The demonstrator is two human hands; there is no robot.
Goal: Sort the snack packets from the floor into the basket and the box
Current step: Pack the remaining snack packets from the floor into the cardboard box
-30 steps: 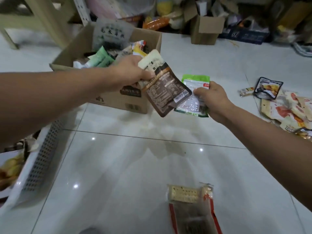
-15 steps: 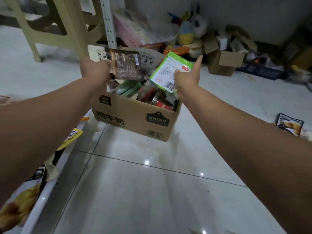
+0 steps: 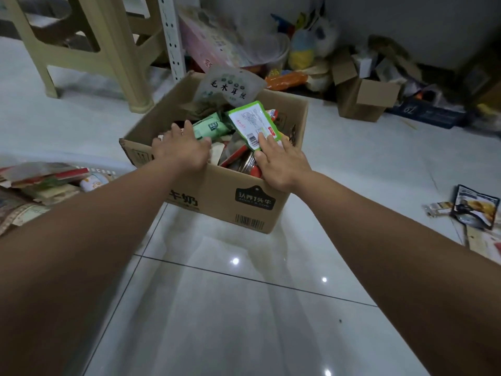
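Left hand [image 3: 181,149] lies flat over the near left corner of the box [image 3: 217,196], fingers spread, holding nothing; right hand [image 3: 283,165] rests straight, relaxed fingers on a green packet [image 3: 252,122] propped inside the box; a dark packet [image 3: 475,207] lies on the floor [image 3: 244,308], well apart at right.

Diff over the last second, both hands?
Both hands moved forward and down to the cardboard box. The left hand no longer holds the brown packet and is spread open over the box. The right hand rests straight fingers on the green-edged packet, now in the box. Box and floor packets stayed put.
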